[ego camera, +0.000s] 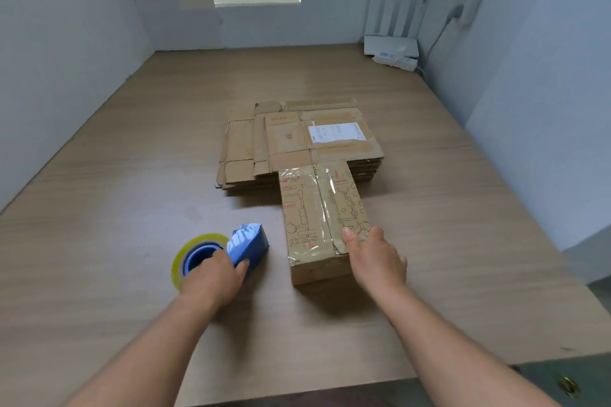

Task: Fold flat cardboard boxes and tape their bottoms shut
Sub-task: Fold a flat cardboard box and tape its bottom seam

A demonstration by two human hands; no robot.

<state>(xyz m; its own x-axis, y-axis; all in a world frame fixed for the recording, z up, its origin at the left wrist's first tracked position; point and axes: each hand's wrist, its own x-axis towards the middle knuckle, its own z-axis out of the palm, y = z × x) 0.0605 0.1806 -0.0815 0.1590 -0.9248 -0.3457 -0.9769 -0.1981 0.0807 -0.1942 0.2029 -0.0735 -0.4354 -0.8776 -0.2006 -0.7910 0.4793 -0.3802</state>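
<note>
A folded cardboard box [314,218] with red line drawings stands on the wooden table [132,175], its top face covered in shiny clear tape along the seam. My right hand [373,258] grips its near right corner, thumb on top. To the left lies a blue tape dispenser [248,244] with a yellowish roll of clear tape [185,258]. My left hand [215,277] holds the dispenser from above, fingers curled over it. Behind the box lies a stack of flat cardboard boxes [297,139], the top one bearing a white label.
A white router with upright antennas [391,43] and a power strip sit at the far right corner, with a cable running up the right wall. Walls close in the table on the left, back and right. The table's front edge runs below my forearms.
</note>
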